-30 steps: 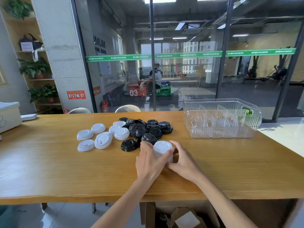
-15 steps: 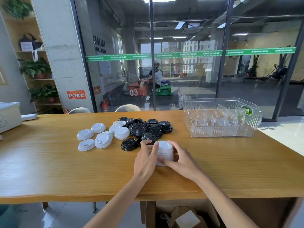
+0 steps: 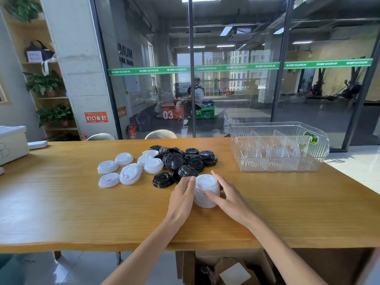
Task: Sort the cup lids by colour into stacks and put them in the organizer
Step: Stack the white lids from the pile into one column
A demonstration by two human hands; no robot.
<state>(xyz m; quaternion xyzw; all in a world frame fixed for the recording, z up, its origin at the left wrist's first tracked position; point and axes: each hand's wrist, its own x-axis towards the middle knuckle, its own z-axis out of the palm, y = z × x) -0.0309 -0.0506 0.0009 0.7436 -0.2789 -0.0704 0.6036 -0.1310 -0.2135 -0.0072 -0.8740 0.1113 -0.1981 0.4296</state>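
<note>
Two hands flank a tall stack of white lids [image 3: 206, 191] standing on the wooden bench [image 3: 61, 212]. The left hand [image 3: 182, 197] lies against the stack's left side with its fingers curved round it, fingertips near the top edge. The right hand [image 3: 228, 195] presses the right side, its thumb crossing the front of the stack and its fingers reaching along the far side. Between them the stack is gripped from both sides, its base on the bench and its top slightly leaning away.

Just beyond the left hand's fingertips lies a heap of black lids [image 3: 181, 160], some overlapping, the nearest ones almost touching the stack. Farther left of the left hand, loose white lids [image 3: 127, 168] are scattered, some singly, some in low piles. Beyond and to the right of the right hand, well apart from it, sits the clear plastic organizer [image 3: 279, 163], with upright dividers inside; no lids can be seen in its compartments. A small green object [image 3: 312, 138] shows at its far right end. At the far left edge of the bench stands a white box [image 3: 12, 144].
</note>
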